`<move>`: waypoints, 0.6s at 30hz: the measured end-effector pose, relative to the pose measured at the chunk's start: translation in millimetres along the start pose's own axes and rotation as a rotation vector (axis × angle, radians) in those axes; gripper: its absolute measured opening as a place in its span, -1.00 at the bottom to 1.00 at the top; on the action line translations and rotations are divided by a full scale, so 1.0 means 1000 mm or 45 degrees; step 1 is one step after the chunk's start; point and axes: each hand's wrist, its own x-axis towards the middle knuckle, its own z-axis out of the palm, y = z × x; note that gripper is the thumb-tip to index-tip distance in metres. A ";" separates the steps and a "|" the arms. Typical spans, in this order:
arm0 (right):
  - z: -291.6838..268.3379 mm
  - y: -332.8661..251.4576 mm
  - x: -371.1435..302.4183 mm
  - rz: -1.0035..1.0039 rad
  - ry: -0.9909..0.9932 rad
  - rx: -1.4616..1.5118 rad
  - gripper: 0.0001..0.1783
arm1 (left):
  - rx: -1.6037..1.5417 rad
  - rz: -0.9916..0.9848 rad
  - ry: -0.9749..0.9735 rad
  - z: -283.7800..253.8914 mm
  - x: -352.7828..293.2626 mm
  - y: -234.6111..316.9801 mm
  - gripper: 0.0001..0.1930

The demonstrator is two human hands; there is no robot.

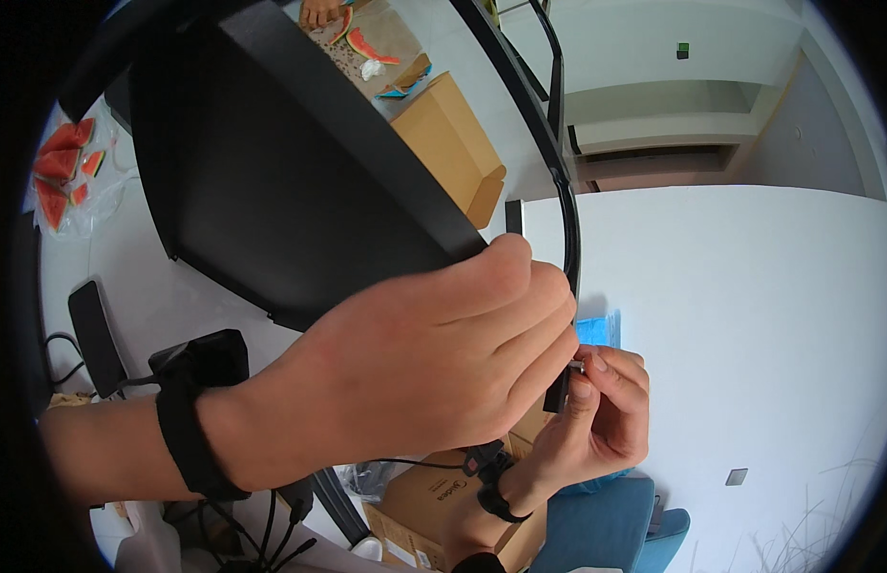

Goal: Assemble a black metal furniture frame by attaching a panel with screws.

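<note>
A large black panel with raised edges tilts across the upper left, with a bent black metal tube frame along its right side. My left hand is closed around the near corner, where panel and tube come close together. Its fingertips are hidden behind the knuckles. Just right of it, my right hand pinches a small shiny metal piece between thumb and forefinger, against the tube near its lower end. The piece looks like a screw, mostly covered by the fingers. Both wrists wear black straps with small devices.
Watermelon pieces lie on a plastic bag at far left, above a black phone. Another person's hand is beside melon rinds at the top. An open cardboard box, a lower carton, a blue chair and loose cables surround me.
</note>
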 end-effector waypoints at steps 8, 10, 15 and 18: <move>0.012 -0.034 -0.010 0.069 0.033 -0.330 -0.49 | 0.018 0.034 -0.033 -0.010 0.001 -0.005 -0.94; 0.019 -0.031 -0.008 0.019 0.009 -0.254 -0.49 | 0.043 0.015 -0.066 -0.022 -0.003 -0.009 -0.94; 0.003 -0.011 -0.006 0.019 0.071 -0.283 -0.53 | 0.092 0.021 0.027 -0.001 0.004 -0.010 -0.94; 0.000 -0.011 -0.003 0.030 0.046 -0.198 -0.52 | 0.163 -0.051 0.026 -0.010 0.003 -0.021 -0.92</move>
